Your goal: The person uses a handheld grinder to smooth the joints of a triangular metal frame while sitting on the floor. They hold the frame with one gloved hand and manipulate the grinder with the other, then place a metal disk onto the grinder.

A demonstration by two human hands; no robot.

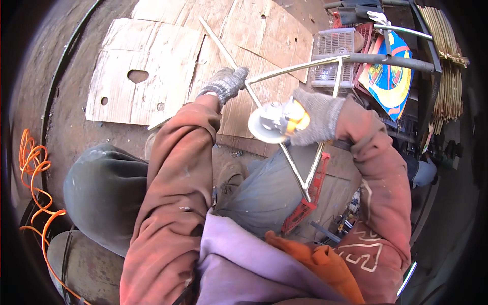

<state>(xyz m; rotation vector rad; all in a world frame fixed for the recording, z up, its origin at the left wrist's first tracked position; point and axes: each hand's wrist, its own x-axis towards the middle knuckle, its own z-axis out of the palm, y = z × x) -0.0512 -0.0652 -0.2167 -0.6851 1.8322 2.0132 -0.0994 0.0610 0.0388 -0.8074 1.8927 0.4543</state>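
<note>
A frame of thin metal tubes (292,71), roughly triangular, lies across my lap and reaches over the cardboard. My left hand (223,84), in a grey knit glove, is closed round the tube near the frame's upper left corner. In my gloved right hand (317,119) is an angle grinder (292,117) with a yellow part. Its round pale disc (264,124) is beside the left slanting tube; whether they touch I cannot tell. The frame's lower corner (306,192) points toward me, over my leg. Most of the grinder's body is hidden by my right glove.
Flattened cardboard (142,56) covers the ground ahead. An orange coiled hose (35,157) runs along the left. Plastic crates (333,40), a blue-and-yellow printed sheet (394,76) and a bundle of thin rods (447,66) stand at the right. A red perforated strip (300,216) lies beside my leg.
</note>
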